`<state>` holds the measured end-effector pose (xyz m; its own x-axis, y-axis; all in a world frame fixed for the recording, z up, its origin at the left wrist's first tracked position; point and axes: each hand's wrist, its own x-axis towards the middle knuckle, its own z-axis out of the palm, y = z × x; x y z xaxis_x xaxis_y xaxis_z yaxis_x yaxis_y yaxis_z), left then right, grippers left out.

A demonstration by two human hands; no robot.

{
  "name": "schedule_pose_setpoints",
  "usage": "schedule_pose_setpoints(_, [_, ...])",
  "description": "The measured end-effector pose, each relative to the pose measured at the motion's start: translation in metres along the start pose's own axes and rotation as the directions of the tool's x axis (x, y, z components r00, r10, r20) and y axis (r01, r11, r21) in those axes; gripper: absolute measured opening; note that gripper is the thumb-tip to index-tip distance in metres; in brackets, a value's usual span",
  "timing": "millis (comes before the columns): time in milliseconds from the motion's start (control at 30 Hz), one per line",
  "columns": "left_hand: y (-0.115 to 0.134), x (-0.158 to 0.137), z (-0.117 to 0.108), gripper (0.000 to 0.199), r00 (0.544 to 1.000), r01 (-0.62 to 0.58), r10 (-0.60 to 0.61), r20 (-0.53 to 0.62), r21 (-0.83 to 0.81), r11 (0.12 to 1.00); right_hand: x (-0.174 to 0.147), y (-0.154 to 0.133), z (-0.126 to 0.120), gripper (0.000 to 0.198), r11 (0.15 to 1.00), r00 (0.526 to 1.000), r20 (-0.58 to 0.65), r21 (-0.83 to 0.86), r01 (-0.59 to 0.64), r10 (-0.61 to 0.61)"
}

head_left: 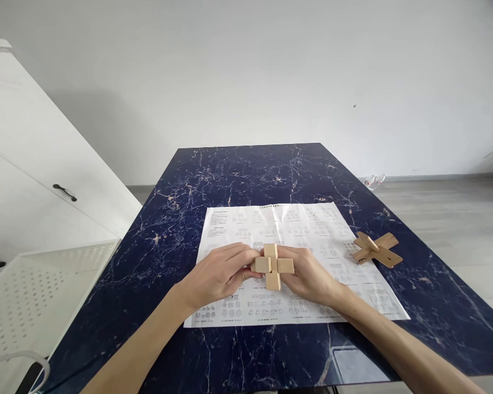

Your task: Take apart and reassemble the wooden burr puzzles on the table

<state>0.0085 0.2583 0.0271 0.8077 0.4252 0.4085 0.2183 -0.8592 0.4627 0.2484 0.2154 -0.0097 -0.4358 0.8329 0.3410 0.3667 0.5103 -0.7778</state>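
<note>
The left hand (pixel 224 272) and right hand (pixel 312 275) are pinching a pale, cross-shaped wooden block assembly (pixel 272 265) between them, over a white printed paper sheet (pixel 303 221); a white, black-handled cabinet (pixel 36 137) is standing at left, its interior hidden.
</note>
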Motion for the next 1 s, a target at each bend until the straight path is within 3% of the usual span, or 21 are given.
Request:
schedule_pose_setpoints(467, [0.003, 0.001, -0.001, 0.018, 1.0, -0.016, 0.016, 0.019, 0.017, 1.0, 0.0, -0.003, -0.005, 0.016, 0.999, 0.999, 0.038, 0.051, -0.004, 0.002])
schedule_pose_setpoints(733, [-0.003, 0.0, -0.011, 0.033, 0.997, 0.083, -0.08, -0.022, 0.222, 0.971, 0.0, 0.006, 0.006, 0.02, 0.989, 0.999, -0.003, -0.139, 0.044, -0.045])
schedule_pose_setpoints(1000, [0.002, -0.001, -0.006, 0.022, 0.995, 0.069, -0.077, 0.062, 0.128, 0.989, 0.001, 0.004, 0.005, 0.02, 0.995, 0.996, 0.078, -0.085, 0.055, -0.049])
